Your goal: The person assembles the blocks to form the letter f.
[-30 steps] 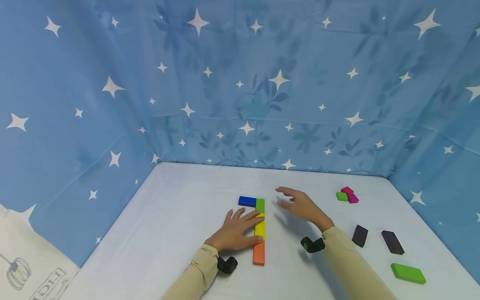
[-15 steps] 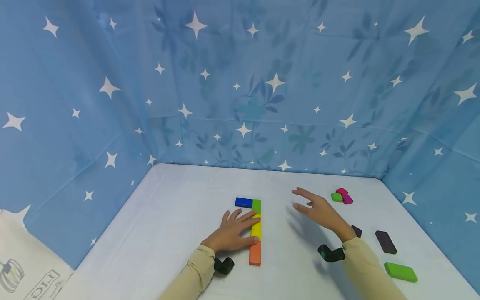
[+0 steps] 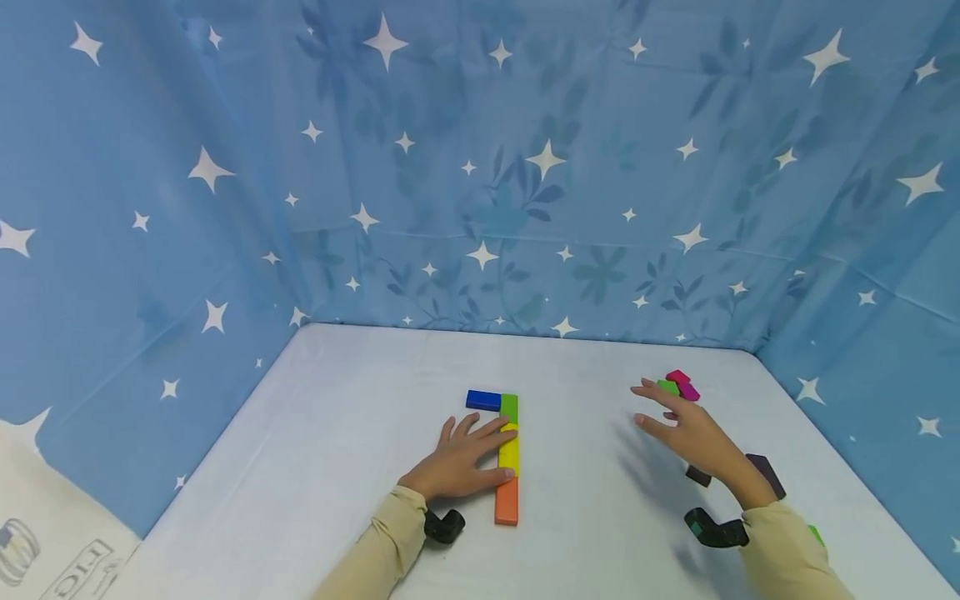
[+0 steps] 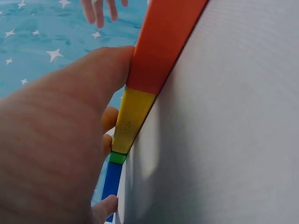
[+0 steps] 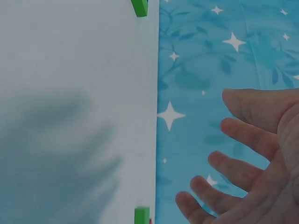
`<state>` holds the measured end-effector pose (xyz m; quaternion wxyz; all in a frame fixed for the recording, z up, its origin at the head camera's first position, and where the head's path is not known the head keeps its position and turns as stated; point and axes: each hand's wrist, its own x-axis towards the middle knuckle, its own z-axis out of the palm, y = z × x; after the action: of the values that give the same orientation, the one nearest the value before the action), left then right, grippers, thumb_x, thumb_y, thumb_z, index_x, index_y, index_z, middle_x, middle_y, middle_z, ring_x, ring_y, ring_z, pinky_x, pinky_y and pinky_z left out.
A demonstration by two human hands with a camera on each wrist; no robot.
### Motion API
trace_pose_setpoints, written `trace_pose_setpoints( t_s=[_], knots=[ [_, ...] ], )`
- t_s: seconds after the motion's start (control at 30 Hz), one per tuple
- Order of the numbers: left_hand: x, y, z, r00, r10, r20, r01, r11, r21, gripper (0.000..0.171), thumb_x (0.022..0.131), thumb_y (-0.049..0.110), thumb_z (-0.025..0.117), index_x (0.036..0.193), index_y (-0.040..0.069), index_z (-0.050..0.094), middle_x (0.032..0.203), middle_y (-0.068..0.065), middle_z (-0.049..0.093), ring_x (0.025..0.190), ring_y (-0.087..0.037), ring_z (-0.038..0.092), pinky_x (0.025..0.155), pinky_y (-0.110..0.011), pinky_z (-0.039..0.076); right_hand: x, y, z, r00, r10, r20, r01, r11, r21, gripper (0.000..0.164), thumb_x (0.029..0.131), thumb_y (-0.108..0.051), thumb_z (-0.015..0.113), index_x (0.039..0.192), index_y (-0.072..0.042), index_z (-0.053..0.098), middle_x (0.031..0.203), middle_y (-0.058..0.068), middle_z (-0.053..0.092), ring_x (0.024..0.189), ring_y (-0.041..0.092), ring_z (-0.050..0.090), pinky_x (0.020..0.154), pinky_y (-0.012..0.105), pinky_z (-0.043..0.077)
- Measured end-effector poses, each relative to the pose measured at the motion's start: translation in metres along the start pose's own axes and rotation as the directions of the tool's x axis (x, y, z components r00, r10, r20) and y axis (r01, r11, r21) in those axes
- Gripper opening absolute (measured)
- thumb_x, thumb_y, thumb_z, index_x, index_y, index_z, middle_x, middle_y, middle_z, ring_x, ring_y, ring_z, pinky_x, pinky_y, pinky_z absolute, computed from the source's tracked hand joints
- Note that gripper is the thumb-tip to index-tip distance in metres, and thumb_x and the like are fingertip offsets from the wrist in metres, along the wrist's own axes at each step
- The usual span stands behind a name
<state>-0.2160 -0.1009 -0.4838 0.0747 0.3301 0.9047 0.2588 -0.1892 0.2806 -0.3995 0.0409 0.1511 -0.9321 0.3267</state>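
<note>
My left hand [image 3: 459,462] lies with fingers spread over a row of blocks, its thumb and fingertips touching the yellow block [image 3: 509,454] and the row's left side. An orange block [image 3: 506,502] forms the near end and a green block [image 3: 509,407] the far end. At the green one's left side sits a blue block [image 3: 483,400], making a corner. In the left wrist view the thumb meets the orange block [image 4: 159,51] near its seam with the yellow. My right hand [image 3: 693,433] hovers above the table at the right, fingers parted and holding nothing, its shadow on the cloth.
Beyond the right hand lie a small green block [image 3: 667,387], a pink one [image 3: 678,377] and a magenta one [image 3: 689,392]. Dark blocks [image 3: 767,475] are partly covered by the right wrist. The sleeve mostly hides a longer green block [image 3: 817,534]. A starry curtain [image 3: 480,208] borders the table.
My right hand has moved rightward, away from the row, toward the loose blocks at the right. My left hand has stayed on the row. The view has shifted slightly.
</note>
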Motion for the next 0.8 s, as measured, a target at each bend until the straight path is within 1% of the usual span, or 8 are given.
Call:
trace_pose_setpoints(
  t_s=[0.03, 0.2, 0.3, 0.5, 0.67, 0.8],
  knots=[
    [0.0, 0.0, -0.001, 1.0, -0.001, 0.0, 0.001, 1.0, -0.001, 0.069, 0.105, 0.058, 0.059, 0.165, 0.026, 0.047, 0.174, 0.002, 0.032, 0.16, -0.041, 0.018, 0.125, -0.068, 0.002, -0.003, 0.002, -0.002, 1.0, 0.004, -0.006, -0.004, 1.0, -0.007, 0.053, 0.106, -0.022, 0.07, 0.151, 0.002, 0.056, 0.162, 0.034, 0.04, 0.144, 0.056, 0.041, 0.106, 0.071, 0.045],
    [-0.001, 0.0, -0.003, 1.0, 0.011, 0.003, -0.011, 1.0, -0.014, 0.068, 0.106, 0.056, 0.059, 0.165, 0.024, 0.047, 0.174, 0.0, 0.033, 0.16, -0.044, 0.018, 0.124, -0.071, 0.002, -0.017, 0.013, -0.011, 0.997, 0.073, -0.007, -0.074, 0.997, -0.03, 0.058, 0.106, -0.028, 0.07, 0.154, 0.001, 0.053, 0.162, 0.034, 0.039, 0.144, 0.06, 0.037, 0.103, 0.081, 0.039],
    [-0.001, 0.001, -0.003, 1.0, 0.015, 0.003, -0.015, 1.0, -0.019, 0.069, 0.105, 0.056, 0.059, 0.164, 0.023, 0.047, 0.174, 0.0, 0.033, 0.16, -0.044, 0.018, 0.124, -0.071, 0.003, -0.026, 0.021, -0.015, 0.994, 0.113, 0.002, -0.113, 0.993, -0.039, 0.062, 0.107, -0.031, 0.069, 0.156, 0.001, 0.049, 0.162, 0.035, 0.037, 0.144, 0.062, 0.036, 0.1, 0.085, 0.037],
    [0.0, 0.001, -0.002, 1.0, 0.014, -0.008, -0.015, 1.0, -0.012, 0.069, 0.105, 0.057, 0.06, 0.164, 0.024, 0.048, 0.173, 0.001, 0.034, 0.16, -0.042, 0.019, 0.124, -0.071, 0.004, -0.042, 0.03, -0.028, 0.986, 0.167, 0.014, -0.165, 0.982, -0.091, 0.07, 0.107, -0.036, 0.069, 0.16, 0.002, 0.043, 0.164, 0.038, 0.032, 0.143, 0.065, 0.033, 0.1, 0.085, 0.037],
    [0.0, 0.0, 0.0, 1.0, 0.01, -0.001, -0.01, 1.0, -0.008, 0.069, 0.104, 0.058, 0.06, 0.164, 0.025, 0.048, 0.173, 0.002, 0.035, 0.159, -0.042, 0.02, 0.124, -0.071, 0.004, -0.061, 0.042, -0.042, 0.981, 0.194, 0.013, -0.19, 0.973, -0.134, 0.072, 0.106, -0.036, 0.069, 0.159, 0.005, 0.041, 0.162, 0.041, 0.029, 0.139, 0.068, 0.034, 0.099, 0.085, 0.037],
    [0.0, -0.001, 0.0, 1.0, -0.001, 0.002, 0.001, 1.0, -0.005, 0.069, 0.104, 0.059, 0.06, 0.164, 0.026, 0.048, 0.173, 0.003, 0.035, 0.16, -0.041, 0.02, 0.125, -0.07, 0.003, -0.073, 0.053, -0.053, 0.976, 0.217, 0.012, -0.213, 0.966, -0.145, 0.074, 0.106, -0.034, 0.07, 0.159, 0.007, 0.039, 0.161, 0.044, 0.026, 0.138, 0.069, 0.032, 0.099, 0.086, 0.036]
  ],
)
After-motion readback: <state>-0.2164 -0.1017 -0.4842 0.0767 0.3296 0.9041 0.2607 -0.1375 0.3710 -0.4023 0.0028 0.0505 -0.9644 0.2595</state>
